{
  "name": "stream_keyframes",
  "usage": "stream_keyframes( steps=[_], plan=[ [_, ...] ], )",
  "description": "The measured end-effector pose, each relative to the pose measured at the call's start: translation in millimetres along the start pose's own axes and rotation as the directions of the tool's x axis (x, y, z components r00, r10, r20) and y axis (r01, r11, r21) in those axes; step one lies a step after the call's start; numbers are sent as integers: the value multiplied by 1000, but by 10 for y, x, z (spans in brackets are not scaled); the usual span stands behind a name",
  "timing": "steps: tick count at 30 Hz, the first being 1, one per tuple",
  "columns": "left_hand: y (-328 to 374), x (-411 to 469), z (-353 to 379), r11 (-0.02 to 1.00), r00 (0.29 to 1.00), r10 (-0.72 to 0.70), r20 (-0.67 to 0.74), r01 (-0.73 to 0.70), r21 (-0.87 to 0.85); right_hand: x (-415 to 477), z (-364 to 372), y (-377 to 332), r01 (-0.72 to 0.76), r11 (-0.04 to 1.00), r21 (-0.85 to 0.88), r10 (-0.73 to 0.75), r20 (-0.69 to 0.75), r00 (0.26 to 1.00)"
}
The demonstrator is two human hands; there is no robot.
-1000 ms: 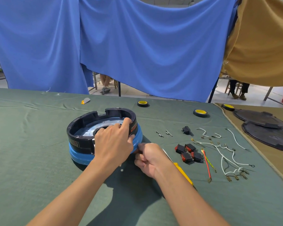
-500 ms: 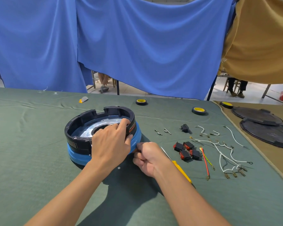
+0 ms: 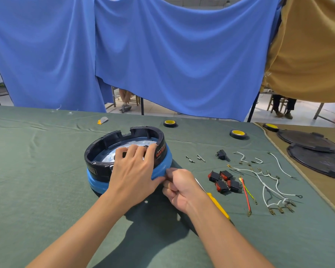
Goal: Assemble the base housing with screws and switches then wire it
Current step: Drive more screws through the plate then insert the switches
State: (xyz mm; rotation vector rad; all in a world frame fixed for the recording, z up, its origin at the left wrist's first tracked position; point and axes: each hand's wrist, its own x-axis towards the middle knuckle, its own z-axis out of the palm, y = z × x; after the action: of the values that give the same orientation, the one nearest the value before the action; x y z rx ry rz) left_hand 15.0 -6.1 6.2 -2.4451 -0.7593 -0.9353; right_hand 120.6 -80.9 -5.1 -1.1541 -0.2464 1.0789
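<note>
1. Round black plastic base housing [image 3: 104, 141] with a blue band round its lower part. It stands open side up on the green cloth-covered table [image 3: 37, 190], left of centre, and I see a pale metal plate inside.
2. Left hand [image 3: 133, 171], laid over the near wall of the base housing. The fingers [image 3: 132, 151] hook over the rim into the interior and the thumb presses the blue band outside, so the hand grips the wall.
3. Right hand [image 3: 182, 187], curled into a fist just beside the housing's near right side. The thumb tip touches the blue band, and I see nothing in its grasp.
4. Yellow-handled screwdriver [image 3: 219, 206], flat on the cloth. Its metal shaft runs in behind the right hand; I cannot tell whether they touch.
5. Four black rocker switches with red faces [image 3: 223, 180], clustered to the right of the right hand.
6. Small black component [image 3: 221, 154], lying alone beyond the switches.
7. Two small metal pieces [image 3: 190, 159], between the housing and that component.
8. White wires with metal terminals [image 3: 264, 192], spread loosely to the right of the switches.
9. Red wire [image 3: 245, 196] and green-and-yellow wire [image 3: 249, 192], side by side between the switches and the white wires.
10. Three black tape rolls with yellow cores [image 3: 170, 123], along the far edge of the table.
11. Two black round lids [image 3: 307, 141], overlapping on a tan cloth at far right.
12. Blue curtain [image 3: 162, 55] and tan curtain [image 3: 307, 55], hanging behind the table.
</note>
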Motion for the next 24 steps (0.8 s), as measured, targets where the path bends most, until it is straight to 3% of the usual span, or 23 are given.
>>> stream_keyframes(
  steps=[5,10,13,16,19,24],
  plan=[
    [-73,106,-147,998,999,-36,-32,38,44,-106,48,-152,210,966,-149,-195,111,974],
    [-91,324,-351,973,973,-222,61,225,-56,-242,124,-490,264,952,-152,-229,215,949],
    [-123,442,-487,907,932,-357,70,363,-215,-308,163,-720,296,929,-224,-264,162,951],
    [-232,548,-655,713,842,-531,93,503,-488,-345,155,-877,324,898,-296,-317,73,946],
    [-387,619,-808,382,731,-641,236,570,-727,-393,156,-985,320,886,-335,-323,49,945],
    [-558,614,-937,-79,638,-606,475,546,-834,-478,221,-1088,362,828,-428,-335,138,932]
  ],
)
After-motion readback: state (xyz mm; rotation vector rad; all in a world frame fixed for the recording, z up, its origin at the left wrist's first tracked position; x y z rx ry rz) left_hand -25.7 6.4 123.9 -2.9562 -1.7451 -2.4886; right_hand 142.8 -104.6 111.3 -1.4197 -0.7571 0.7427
